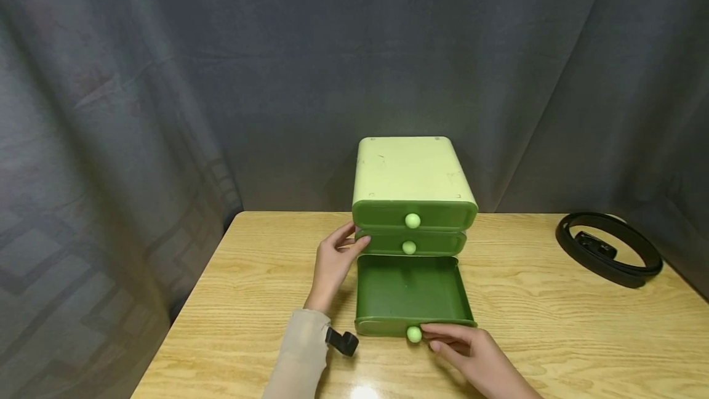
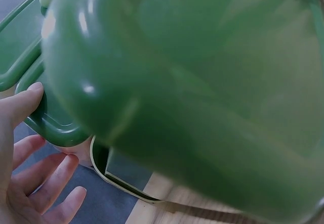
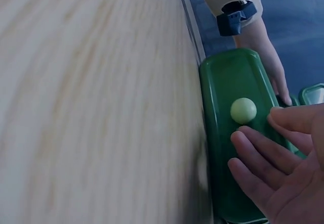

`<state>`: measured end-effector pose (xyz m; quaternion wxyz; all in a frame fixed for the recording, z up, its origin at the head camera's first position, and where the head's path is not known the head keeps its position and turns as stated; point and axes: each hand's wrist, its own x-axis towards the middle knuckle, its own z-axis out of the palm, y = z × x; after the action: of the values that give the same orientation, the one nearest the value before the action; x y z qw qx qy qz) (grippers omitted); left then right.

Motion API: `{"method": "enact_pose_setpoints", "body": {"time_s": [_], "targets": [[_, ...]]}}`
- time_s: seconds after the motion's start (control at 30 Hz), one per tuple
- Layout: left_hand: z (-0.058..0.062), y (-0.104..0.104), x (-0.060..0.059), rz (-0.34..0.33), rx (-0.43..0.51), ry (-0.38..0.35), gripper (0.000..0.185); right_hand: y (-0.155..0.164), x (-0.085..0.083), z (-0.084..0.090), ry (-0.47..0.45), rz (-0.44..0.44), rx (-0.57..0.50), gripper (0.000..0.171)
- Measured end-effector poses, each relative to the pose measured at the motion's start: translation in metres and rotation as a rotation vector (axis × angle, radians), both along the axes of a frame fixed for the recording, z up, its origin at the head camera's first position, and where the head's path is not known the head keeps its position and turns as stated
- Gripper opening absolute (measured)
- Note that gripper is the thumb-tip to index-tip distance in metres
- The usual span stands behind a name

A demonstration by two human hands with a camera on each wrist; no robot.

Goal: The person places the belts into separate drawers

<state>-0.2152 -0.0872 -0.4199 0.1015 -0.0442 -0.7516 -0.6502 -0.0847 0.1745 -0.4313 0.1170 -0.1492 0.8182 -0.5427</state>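
My left hand [image 1: 334,258] rests spread against the green drawer unit's [image 1: 412,180] left side; my right hand [image 1: 475,354], fingers straight, touches the pulled-out bottom drawer [image 1: 411,293] beside its knob [image 1: 413,334]. A coiled black belt [image 1: 608,249] lies far right on the bench [image 1: 554,325].

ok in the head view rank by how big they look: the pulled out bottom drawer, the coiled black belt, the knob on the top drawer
1. Bottom drawer, largest, though it lies nearest the camera.
2. Black belt, a smaller coil on the table's right side.
3. Top drawer knob, by far the smallest.
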Motion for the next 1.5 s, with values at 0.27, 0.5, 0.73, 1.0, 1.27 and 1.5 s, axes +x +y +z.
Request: {"method": "enact_pose_setpoints", "body": {"time_s": [0.27, 0.5, 0.73, 1.0, 1.27, 1.5], "targets": [[0.0, 0.0, 0.001, -0.005, 0.014, 0.013, 0.052, 0.007, 0.008, 0.008, 0.191, -0.155, 0.08, 0.021], [-0.001, -0.001, 0.001, 0.002, 0.005, 0.003, 0.051, 0.016, 0.014, 0.013, 0.202, -0.289, 0.102, 0.018], [-0.003, -0.001, 0.0, 0.0, 0.002, 0.006, 0.051, 0.031, 0.015, 0.016, 0.239, -0.353, 0.119, 0.017], [0.002, 0.0, 0.003, -0.007, 0.008, 0.004, 0.051, 0.047, 0.014, 0.026, 0.269, -0.404, 0.188, 0.016], [0.029, 0.002, 0.018, -0.017, -0.005, -0.013, 0.048, 0.069, 0.009, 0.026, 0.24, -0.44, 0.22, 0.025], [0.039, 0.004, 0.025, -0.006, -0.028, 0.001, 0.046, 0.089, 0.005, 0.025, 0.216, -0.49, 0.246, 0.031]]}}
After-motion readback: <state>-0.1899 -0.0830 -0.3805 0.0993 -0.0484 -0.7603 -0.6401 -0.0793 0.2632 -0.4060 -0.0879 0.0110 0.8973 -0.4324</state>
